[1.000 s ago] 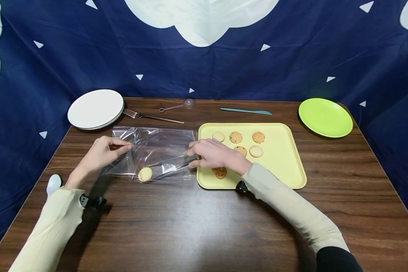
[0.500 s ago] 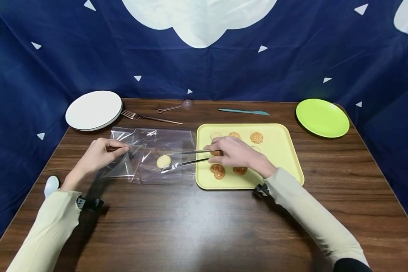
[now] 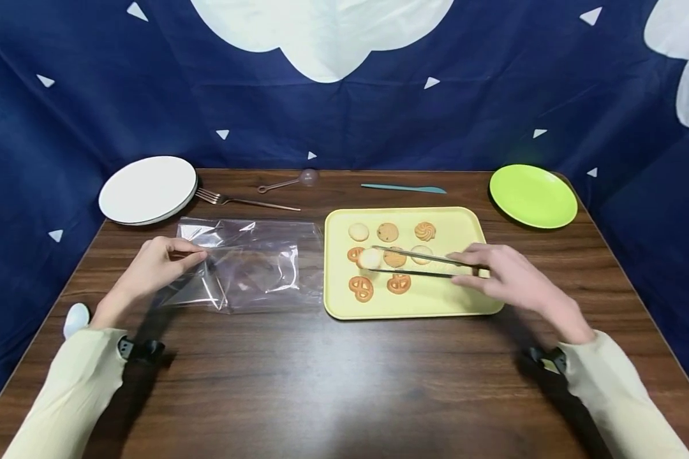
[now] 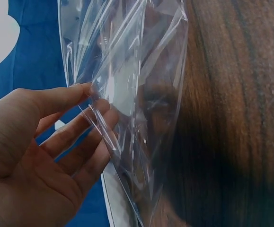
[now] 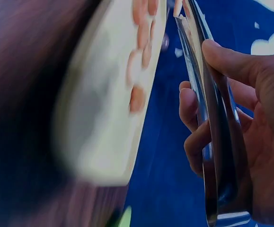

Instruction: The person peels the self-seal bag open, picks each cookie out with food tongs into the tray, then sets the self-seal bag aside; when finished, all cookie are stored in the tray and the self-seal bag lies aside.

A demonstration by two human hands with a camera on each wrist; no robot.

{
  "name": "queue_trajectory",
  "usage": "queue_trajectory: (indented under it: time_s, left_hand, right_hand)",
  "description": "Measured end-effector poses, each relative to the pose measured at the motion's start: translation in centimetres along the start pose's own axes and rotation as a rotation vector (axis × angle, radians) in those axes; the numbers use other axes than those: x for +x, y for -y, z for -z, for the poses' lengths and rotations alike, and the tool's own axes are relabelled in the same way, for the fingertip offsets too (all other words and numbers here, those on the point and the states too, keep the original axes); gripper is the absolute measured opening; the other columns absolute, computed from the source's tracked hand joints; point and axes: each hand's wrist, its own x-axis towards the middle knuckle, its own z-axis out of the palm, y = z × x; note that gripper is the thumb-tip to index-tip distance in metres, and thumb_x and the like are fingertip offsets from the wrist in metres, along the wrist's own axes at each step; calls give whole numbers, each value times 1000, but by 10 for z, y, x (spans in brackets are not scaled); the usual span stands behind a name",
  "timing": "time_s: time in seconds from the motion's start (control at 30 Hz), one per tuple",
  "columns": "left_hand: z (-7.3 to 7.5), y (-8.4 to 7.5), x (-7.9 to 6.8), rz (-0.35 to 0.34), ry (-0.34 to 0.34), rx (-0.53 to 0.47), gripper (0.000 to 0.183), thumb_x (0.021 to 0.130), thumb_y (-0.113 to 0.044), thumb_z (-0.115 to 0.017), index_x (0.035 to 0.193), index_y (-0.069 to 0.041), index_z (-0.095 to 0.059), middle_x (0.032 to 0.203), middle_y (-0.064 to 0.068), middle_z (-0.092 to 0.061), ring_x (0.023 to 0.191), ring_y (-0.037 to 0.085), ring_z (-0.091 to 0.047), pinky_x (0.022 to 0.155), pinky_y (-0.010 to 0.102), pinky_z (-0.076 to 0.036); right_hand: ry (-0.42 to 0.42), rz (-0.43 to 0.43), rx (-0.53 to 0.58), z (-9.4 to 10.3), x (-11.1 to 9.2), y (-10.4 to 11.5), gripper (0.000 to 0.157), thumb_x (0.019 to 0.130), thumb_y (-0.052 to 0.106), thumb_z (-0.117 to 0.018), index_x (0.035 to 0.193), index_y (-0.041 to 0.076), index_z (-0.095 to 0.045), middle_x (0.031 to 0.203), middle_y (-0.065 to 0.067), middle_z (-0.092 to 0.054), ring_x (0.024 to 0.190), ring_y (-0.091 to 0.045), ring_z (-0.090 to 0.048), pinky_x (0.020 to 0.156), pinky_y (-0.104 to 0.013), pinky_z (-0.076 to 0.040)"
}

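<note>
My left hand (image 3: 159, 268) pinches the open edge of a clear plastic bag (image 3: 264, 274) between thumb and fingertips; the bag lies flat on the table, its left end lifted. In the left wrist view the film (image 4: 127, 85) hangs creased from those fingers. Above the right side of the yellow tray (image 3: 465, 293), my right hand (image 3: 505, 274) grips metal tongs (image 3: 419, 274). A pale round cookie (image 3: 370, 259) sits between the tong tips, over the tray's left part. Under it lie pretzel-shaped cookies (image 3: 361, 289), a swirl cookie (image 3: 425, 231), and several round ones.
White plates (image 3: 148, 190) are stacked at the back left, beside a fork (image 3: 247, 202). A small measuring spoon (image 3: 289, 182) and a blue knife (image 3: 403, 188) lie behind the tray. A green plate (image 3: 533, 196) is at the back right, a white spoon (image 3: 77, 319) at the left.
The right hand, tongs and pale cookie have moved right, from over the bag to over the tray. My left hand keeps its pinch on the bag, and the view has turned slightly.
</note>
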Motion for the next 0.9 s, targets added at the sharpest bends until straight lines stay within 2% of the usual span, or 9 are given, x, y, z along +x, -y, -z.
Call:
queue_trajectory:
  time_s: [0.17,0.27,0.37,0.5,0.67,0.73,0.9]
  left_hand:
    - [1,1,-1,-9,1,7,12,86,-13,-69,92,-6,-76,90,11,-71,79,-14,-50,65,11,-37]
    - [1,2,-1,-16,4,17,11,87,-12,-68,93,-5,-76,90,11,-71,74,-9,-51,63,13,-37]
    - [2,3,-2,-10,6,21,11,88,-9,-67,93,-5,-75,90,10,-71,67,-2,-48,60,15,-34]
    - [4,5,-3,-16,9,12,11,88,-5,-66,93,-4,-75,88,8,-71,61,4,-45,56,18,-32]
    - [6,8,-3,-35,5,43,9,86,-6,-67,91,-4,-75,86,9,-70,61,-1,-49,54,15,-36]
    - [6,9,-3,-19,1,54,9,86,-8,-69,90,-4,-75,85,10,-70,60,-2,-50,52,14,-37]
    - [7,9,-3,-17,11,51,9,85,-7,-69,90,-2,-75,85,13,-70,56,-1,-50,50,15,-39]
  right_hand:
    - [-46,-89,-24,12,-47,-13,35,82,22,-74,115,10,-68,95,4,-65,65,-2,-48,58,-20,-38]
    - [-54,-118,-34,16,-68,-19,36,80,20,-76,114,11,-68,92,9,-63,65,-1,-47,58,-17,-37]
    - [-58,-126,-53,17,-81,-23,37,79,19,-77,114,12,-69,92,10,-63,68,-2,-48,60,-17,-37]
    - [-65,-129,-74,15,-87,-25,38,78,21,-78,114,13,-69,94,10,-64,71,-4,-51,63,-18,-38]
    - [-71,-130,-78,10,-88,-28,37,78,21,-78,113,13,-69,94,10,-65,73,-5,-53,65,-18,-38]
    - [-72,-131,-68,9,-88,-28,37,77,21,-79,112,13,-69,93,10,-65,73,-5,-54,65,-17,-38]
    - [-71,-158,-59,5,-91,-30,38,77,23,-79,112,15,-68,94,8,-66,78,-8,-58,69,-14,-38]
